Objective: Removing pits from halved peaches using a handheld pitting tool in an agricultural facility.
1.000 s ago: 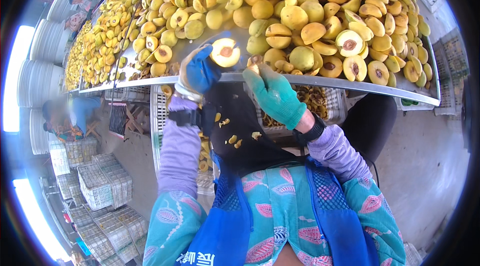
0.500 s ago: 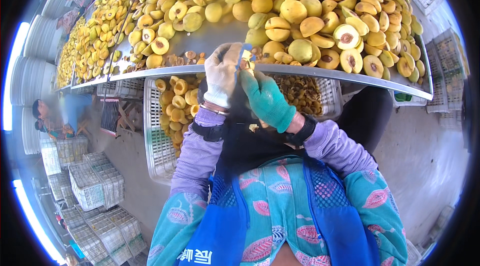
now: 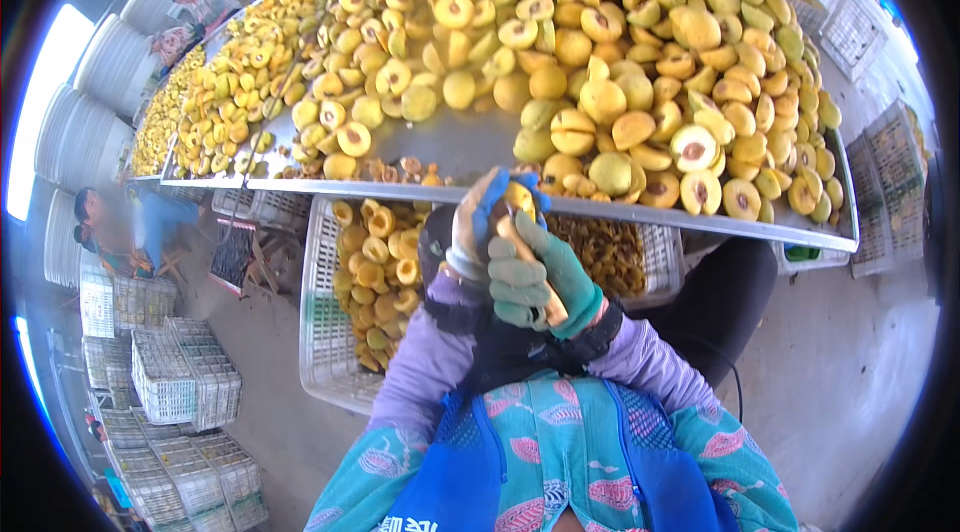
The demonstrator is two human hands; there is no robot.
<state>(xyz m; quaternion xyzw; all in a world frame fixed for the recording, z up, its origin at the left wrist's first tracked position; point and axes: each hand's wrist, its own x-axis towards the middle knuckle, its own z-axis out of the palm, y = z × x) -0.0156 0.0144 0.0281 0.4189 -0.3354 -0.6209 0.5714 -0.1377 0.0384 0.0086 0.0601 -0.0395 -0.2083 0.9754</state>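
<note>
My left hand, in a white and blue work glove, is closed around a yellow peach half just in front of the table's near edge. In a green glove, my right hand grips a wooden-handled tool, its upper end against the fruit. Whatever blade or tip the tool has is hidden there. Beyond my hands, halved peaches, some with pits showing, lie heaped on the metal table.
Below the table edge, a white crate holds pitted peach halves. Another crate, behind my right hand, contains brown pits or scraps. Stacked crates stand at left, where people sit. My dark-clad knee is at right.
Both hands have come back from over the table edge towards me. The right hand has turned, so the wooden handle now shows. The whole view has tilted slightly.
</note>
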